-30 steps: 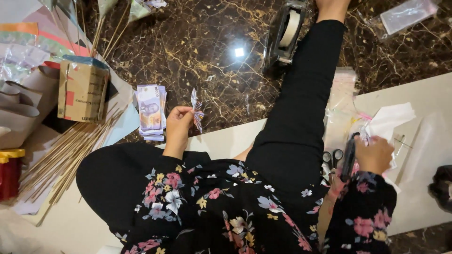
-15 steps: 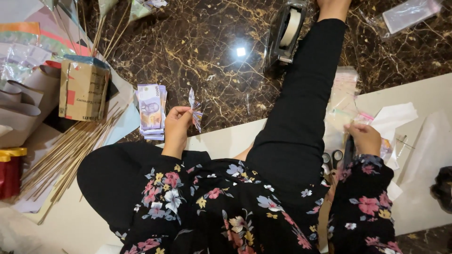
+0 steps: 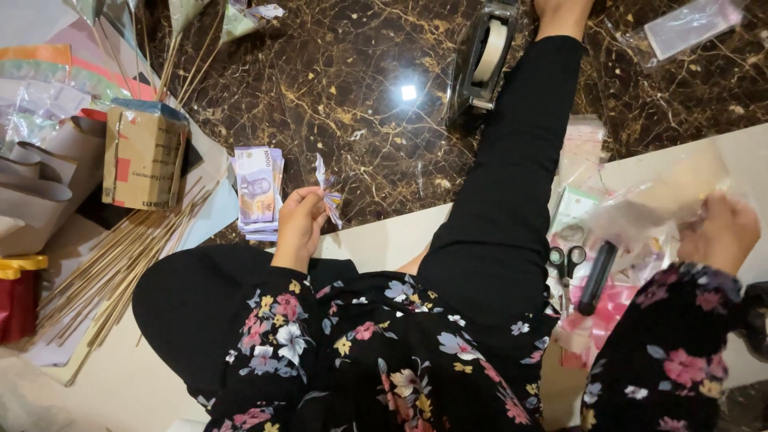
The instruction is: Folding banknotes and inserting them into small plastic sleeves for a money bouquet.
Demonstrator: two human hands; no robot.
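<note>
Right hand (image 3: 724, 232) lifted plastic (image 3: 640, 210); folded banknote (image 3: 328, 192) stands upright.

The right hand (image 3: 724, 232) has swung out toward three o'clock, away from the scissors (image 3: 565, 260); it now lifts a clear plastic sheet (image 3: 656, 204) (blurred).

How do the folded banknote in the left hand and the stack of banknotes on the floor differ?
The folded banknote is a single piece pleated into a narrow fan, held upright off the floor by the left hand. The stack of banknotes lies flat and unfolded on the dark marble floor, untouched, several notes thick. Both show purple tones.
</note>
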